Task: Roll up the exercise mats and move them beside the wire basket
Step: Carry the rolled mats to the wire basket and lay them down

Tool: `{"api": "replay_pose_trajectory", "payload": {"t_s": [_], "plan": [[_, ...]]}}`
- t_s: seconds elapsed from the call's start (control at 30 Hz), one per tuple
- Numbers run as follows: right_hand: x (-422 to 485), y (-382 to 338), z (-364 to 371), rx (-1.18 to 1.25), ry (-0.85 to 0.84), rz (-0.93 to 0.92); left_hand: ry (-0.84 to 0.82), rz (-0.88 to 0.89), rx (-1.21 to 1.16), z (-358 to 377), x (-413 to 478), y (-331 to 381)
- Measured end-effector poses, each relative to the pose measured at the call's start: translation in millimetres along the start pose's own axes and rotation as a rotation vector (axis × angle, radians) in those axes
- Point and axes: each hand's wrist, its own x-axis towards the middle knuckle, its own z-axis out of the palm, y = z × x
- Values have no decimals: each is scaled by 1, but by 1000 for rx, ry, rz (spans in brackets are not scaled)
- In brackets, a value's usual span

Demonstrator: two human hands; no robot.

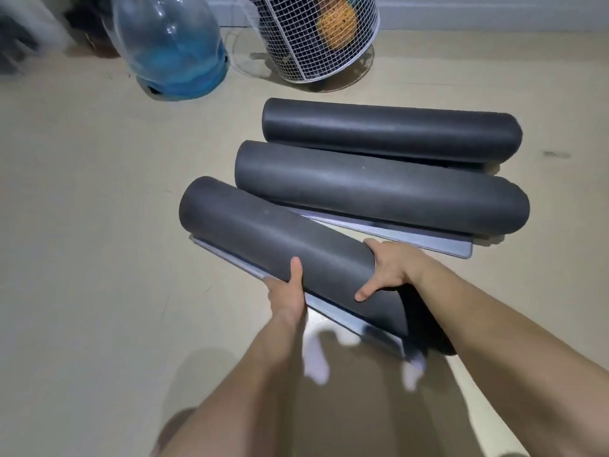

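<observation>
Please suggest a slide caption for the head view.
Both hands grip a third rolled mat near the wire basket.

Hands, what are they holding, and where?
Both hands, left and right, grip the nearest rolled mat at its near end.
</observation>
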Motion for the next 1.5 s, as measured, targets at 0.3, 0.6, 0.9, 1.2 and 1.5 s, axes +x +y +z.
{"api": "replay_pose_trajectory", "payload": {"t_s": [0.3,0.6,0.9,1.2,1.5], "plan": [[-2,-72,73,556,-12,-69,-9,-60,-240,-45,-7,-10],[-150,-144,5,648,14,-85,42,32,-187,-138,-144,63],[-437,-130,-223,875,119,-68,-7,121,-57,-187,-437,278],[-672,5,-365,1110,379,112,-238,309,105,-74,-680,424],[-725,204,-450,1299,651,337,-549,433,273,156,-770,510]]}}
